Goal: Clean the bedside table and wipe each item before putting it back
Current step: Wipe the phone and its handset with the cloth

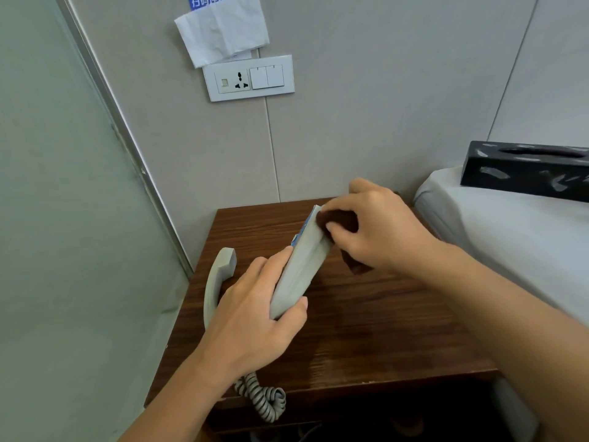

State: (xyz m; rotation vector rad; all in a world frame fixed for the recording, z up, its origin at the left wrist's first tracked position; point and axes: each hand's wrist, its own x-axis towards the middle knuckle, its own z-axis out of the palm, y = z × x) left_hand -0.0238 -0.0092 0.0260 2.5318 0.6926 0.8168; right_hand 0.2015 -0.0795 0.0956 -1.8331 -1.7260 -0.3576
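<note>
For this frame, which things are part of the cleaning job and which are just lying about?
In the job: grey telephone base gripped by left hand; brown cloth in right hand; grey handset; dark wooden bedside table.
Lying about: black tissue box on bed; white wall socket panel; crumpled white paper.

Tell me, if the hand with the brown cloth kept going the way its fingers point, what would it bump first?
The right hand points left, so it would probably push into the tilted phone base it is wiping. Depth is hard to judge.
</note>
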